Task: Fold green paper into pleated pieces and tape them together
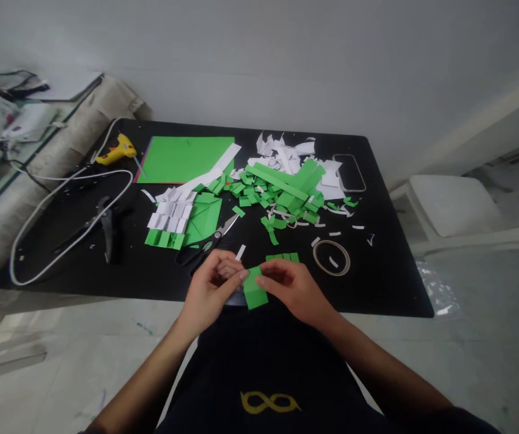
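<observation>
Between my two hands, at the table's front edge, is a small green paper piece [255, 292] with a crease across it. My left hand [214, 282] pinches its left edge, thumb on top; a narrow white strip [240, 252] sticks up beside those fingers. On the opposite edge, my right hand [292, 286] grips the same paper with thumb and fingers. Just behind the right fingers lies a row of green folded pieces [289, 257]. Black-handled scissors [211, 241] rest open left of my left hand, blades pointing away.
A heap of green [286, 187] and white paper scraps [281, 150] covers the table's middle. Green sheets [187, 160], folded white pieces [173, 211], a yellow glue gun [118, 150] and a white cable [72, 176] lie left. At right are a tape roll [346, 259] and clear phone case [362, 175].
</observation>
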Demonstrator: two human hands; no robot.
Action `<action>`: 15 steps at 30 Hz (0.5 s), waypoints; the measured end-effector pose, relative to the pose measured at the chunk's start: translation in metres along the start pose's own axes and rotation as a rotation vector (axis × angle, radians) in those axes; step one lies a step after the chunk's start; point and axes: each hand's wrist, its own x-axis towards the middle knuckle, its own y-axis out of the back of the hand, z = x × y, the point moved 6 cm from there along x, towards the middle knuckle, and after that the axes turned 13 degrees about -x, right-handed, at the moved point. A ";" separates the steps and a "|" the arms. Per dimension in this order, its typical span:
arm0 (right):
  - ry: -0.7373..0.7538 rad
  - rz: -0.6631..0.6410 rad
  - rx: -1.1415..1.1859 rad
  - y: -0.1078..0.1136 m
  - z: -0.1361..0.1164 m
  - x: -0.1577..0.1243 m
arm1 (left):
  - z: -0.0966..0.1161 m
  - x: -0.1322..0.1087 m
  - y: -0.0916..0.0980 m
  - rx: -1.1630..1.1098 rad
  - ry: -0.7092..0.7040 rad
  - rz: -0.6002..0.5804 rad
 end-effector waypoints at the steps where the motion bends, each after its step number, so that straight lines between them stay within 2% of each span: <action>1: 0.000 0.025 -0.013 -0.001 0.000 0.001 | 0.003 0.000 -0.001 0.020 -0.018 -0.020; 6: 0.036 0.129 -0.061 0.003 -0.004 0.003 | 0.025 -0.003 -0.003 0.210 -0.182 -0.151; 9: 0.046 0.123 -0.061 0.003 -0.006 0.001 | 0.027 -0.002 -0.005 0.311 -0.173 -0.212; 15: 0.066 0.106 -0.051 0.001 -0.009 -0.001 | 0.023 0.000 -0.010 0.360 -0.170 -0.249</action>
